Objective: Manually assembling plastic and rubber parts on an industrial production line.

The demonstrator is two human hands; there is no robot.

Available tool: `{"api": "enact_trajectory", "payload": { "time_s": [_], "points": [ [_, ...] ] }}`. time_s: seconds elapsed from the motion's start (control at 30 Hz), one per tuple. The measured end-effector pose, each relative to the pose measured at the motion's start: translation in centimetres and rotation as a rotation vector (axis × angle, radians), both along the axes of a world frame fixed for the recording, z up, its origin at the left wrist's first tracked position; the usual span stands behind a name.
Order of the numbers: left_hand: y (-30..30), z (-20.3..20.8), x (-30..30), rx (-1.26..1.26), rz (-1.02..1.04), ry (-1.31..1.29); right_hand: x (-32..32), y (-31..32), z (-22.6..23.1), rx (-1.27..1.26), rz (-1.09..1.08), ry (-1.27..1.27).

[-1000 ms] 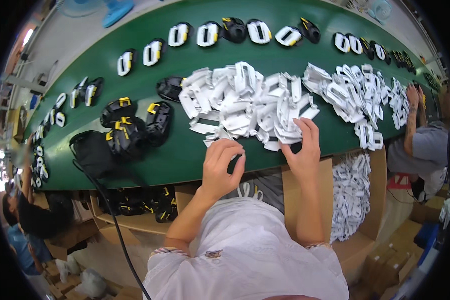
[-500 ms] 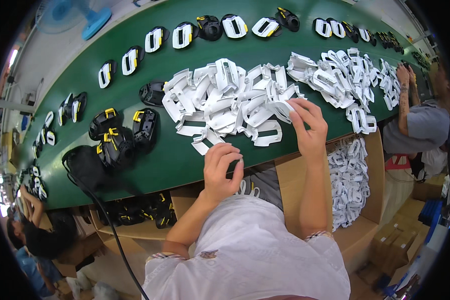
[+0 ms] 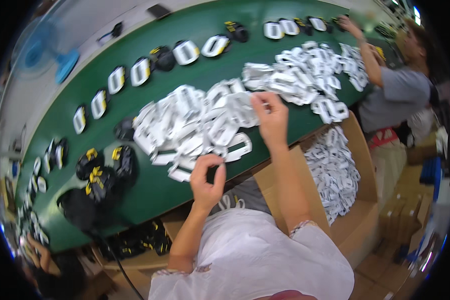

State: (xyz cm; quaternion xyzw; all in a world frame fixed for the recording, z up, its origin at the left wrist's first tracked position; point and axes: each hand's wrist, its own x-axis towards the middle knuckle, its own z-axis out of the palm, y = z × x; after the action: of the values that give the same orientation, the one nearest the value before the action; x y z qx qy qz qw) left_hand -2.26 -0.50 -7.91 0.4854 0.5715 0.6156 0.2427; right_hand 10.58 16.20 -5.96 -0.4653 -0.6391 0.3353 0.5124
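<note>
A heap of white plastic frame-shaped parts [image 3: 167, 120], each with a slot through it, lies on the green table before me. At its right edge my right hand [image 3: 272, 122] has its thumb and fingers closed on the rim of one white plastic part [image 3: 242, 109]; blur softens the fingertips. Nearer to me, just off the heap's front edge, is my left hand [image 3: 207, 181]. Its fingers are curled, with a gap between thumb and forefinger and nothing seen inside. Close to it lies a loose slotted part [image 3: 180, 173].
Black-and-yellow assemblies [image 3: 102, 184] sit left beside a dark cabled object [image 3: 77, 206]. White-topped units [image 3: 140, 71] line the far side. A carton of white parts [image 3: 372, 200] stands below right. One co-worker [image 3: 395, 90] reaches over the table; another [image 3: 47, 260] is lower left.
My view has turned, shifting the table leftward in the picture. My right hand has moved a little farther over the heap. The right-hand co-worker's arm now stretches across the table.
</note>
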Motion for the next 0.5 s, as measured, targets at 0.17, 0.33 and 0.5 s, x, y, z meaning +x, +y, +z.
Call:
{"api": "enact_trajectory", "payload": {
  "time_s": [0.17,0.33,0.5],
  "points": [
    [-0.1,-0.4,0.4,-0.045,-0.097,-0.215,-1.0,0.8,-0.2,0.103,0.022,0.011],
    [0.5,0.1,0.0,-0.02,-0.158,-0.262,-0.6,0.8,0.2,0.086,0.075,0.061],
    [0.9,1.7,0.1,-0.047,-0.164,-0.41,-0.5,-0.1,1.7,-0.004,0.081,0.175]
  ]
}}
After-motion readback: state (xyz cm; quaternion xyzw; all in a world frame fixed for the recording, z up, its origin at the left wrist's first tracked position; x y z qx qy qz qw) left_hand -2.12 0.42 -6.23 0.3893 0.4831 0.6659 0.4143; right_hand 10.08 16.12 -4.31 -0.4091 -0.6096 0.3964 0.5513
